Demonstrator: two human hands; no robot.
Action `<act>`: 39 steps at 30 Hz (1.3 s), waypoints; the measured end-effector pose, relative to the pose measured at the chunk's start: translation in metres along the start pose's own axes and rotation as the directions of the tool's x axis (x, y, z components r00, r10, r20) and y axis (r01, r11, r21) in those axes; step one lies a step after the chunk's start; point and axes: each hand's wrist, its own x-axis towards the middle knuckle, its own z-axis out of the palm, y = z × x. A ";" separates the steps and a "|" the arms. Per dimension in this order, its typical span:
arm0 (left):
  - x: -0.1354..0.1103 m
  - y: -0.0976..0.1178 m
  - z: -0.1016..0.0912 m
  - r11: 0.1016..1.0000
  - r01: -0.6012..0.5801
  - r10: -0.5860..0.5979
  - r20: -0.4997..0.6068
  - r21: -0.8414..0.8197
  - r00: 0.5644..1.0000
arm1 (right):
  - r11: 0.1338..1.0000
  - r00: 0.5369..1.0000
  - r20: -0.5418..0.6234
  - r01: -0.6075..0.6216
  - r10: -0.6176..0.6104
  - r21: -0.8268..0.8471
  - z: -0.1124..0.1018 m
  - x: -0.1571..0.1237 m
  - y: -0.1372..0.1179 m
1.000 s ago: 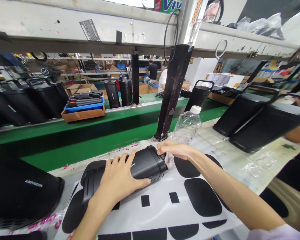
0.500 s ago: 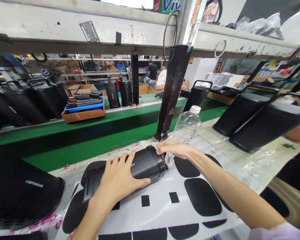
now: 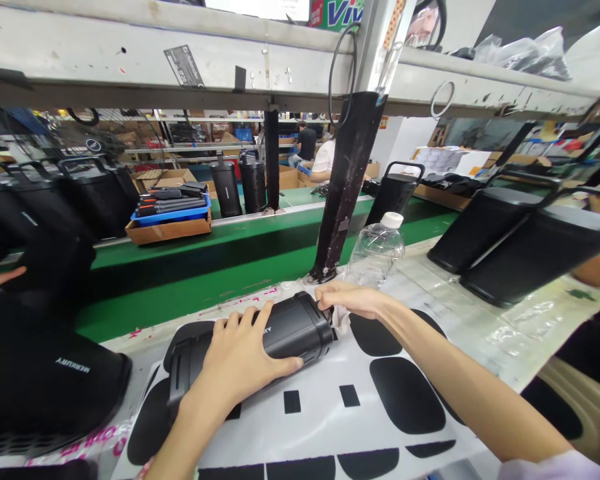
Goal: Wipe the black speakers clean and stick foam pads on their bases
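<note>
A black portable speaker (image 3: 293,327) with white lettering lies on its side on a white sheet (image 3: 325,427) that bears black rounded shapes. Over its body my left hand (image 3: 243,353) is spread and wrapped, thumb on the near side, pressing it down. At its right end my right hand (image 3: 343,298) is closed on a crumpled whitish cloth (image 3: 341,319), with the fingers against the end of the speaker. The fingertips there are partly hidden. A clear plastic bottle (image 3: 377,250) with a white cap stands just beyond my right hand.
Another black speaker marked MERKURY (image 3: 70,373) stands close on the left, with another person's hand (image 3: 3,277) behind it. Two more speakers (image 3: 535,250) lean at the right. Across the green conveyor (image 3: 190,280) a cardboard box (image 3: 170,230) holds parts. A post (image 3: 345,180) rises ahead.
A dark speaker-like shape and another person's hand have come into view at the left, over the conveyor. My own hands and the speaker under them have hardly moved.
</note>
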 end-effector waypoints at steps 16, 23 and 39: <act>0.001 -0.002 0.003 1.000 0.000 0.000 -0.010 -0.013 1.000 | 1.000 1.000 -0.009 0.015 -0.015 0.022 0.002 0.001 -0.001; 0.000 -0.001 0.003 1.000 0.002 -0.002 -0.011 -0.009 1.000 | 0.999 0.999 0.042 0.002 -0.004 0.036 -0.002 0.001 -0.001; 0.001 -0.001 0.002 1.000 -0.005 0.005 -0.014 -0.007 1.000 | 0.998 0.999 0.044 -0.005 0.002 0.061 0.000 0.000 -0.001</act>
